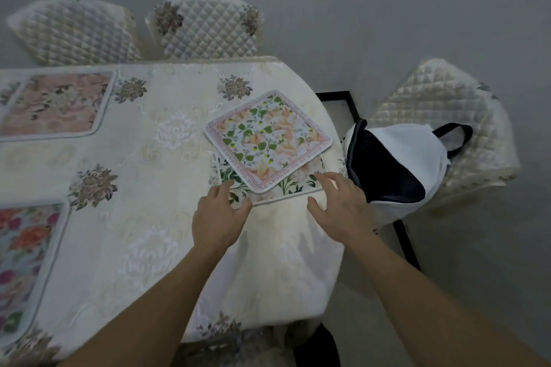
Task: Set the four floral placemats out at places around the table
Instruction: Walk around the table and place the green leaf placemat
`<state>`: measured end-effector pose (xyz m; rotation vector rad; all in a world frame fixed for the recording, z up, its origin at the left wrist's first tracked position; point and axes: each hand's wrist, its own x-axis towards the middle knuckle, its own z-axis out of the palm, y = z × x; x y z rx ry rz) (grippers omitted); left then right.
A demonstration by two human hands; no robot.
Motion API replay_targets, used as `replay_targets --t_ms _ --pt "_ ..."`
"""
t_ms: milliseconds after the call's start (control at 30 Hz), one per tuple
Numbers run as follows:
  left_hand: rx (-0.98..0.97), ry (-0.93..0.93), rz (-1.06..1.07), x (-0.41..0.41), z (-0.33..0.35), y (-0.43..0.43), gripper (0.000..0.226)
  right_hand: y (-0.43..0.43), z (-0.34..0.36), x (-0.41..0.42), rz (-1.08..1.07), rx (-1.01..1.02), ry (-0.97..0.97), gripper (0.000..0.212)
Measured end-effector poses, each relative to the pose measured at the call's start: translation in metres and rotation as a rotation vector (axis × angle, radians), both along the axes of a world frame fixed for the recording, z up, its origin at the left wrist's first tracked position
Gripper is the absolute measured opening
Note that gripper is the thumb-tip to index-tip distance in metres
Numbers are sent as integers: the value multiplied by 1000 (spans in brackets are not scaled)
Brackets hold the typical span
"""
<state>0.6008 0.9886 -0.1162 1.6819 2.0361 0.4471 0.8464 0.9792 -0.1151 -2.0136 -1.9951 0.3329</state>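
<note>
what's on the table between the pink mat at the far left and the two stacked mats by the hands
No object: the head view shows only bare tablecloth between the pink mat and the stacked mats.

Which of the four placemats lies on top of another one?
The orange-and-green mat, turned like a diamond, lies on the white mat near both hands. The pink mat and the red-flowered mat lie alone.
</note>
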Motion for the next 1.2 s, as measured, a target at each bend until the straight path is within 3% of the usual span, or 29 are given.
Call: replay_targets --t_ms 433,700,900,1033,1200 --pt "-66 -65 415 37 -56 146 70 221 -55 47 232 -35 -100 56" --pt "-119 -95 615 44 -67 176 80 282 -70 39 183 -133 -96 55" --pt "-147 -161 720 46 -73 183 73 301 -82 35 123 -165 -87 54" --pt "-78 -290 687 51 -77 185 38 308 -85 33 112 -205 121 50" --pt "46 -432 644 46 -69 180 24 312 -75 37 -6 -301 454 32"
